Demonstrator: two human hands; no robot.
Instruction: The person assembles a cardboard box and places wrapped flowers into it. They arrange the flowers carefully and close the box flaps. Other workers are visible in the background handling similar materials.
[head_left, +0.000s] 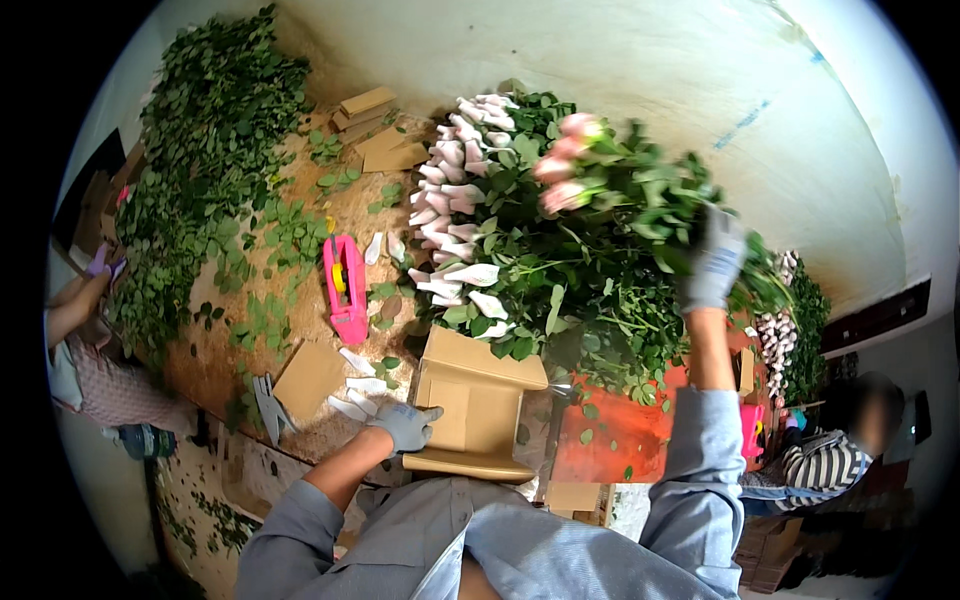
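Observation:
My right hand, in a grey-white glove, is closed around the leafy stems of several pink roses; their heads point left and are blurred. Below it lies a large pile of roses with white mesh sleeves over the heads. My left hand, gloved in grey, rests at the left edge of an open cardboard box in front of me. Whether its fingers grip the cardboard I cannot tell. Loose white mesh sleeves lie beside this hand, near a flat cardboard piece.
A pink tape dispenser and a grey plastic tool lie on the table. Cut foliage is heaped at the left; cardboard pieces lie at the back. A person's purple-gloved hand is far left; another person is at right.

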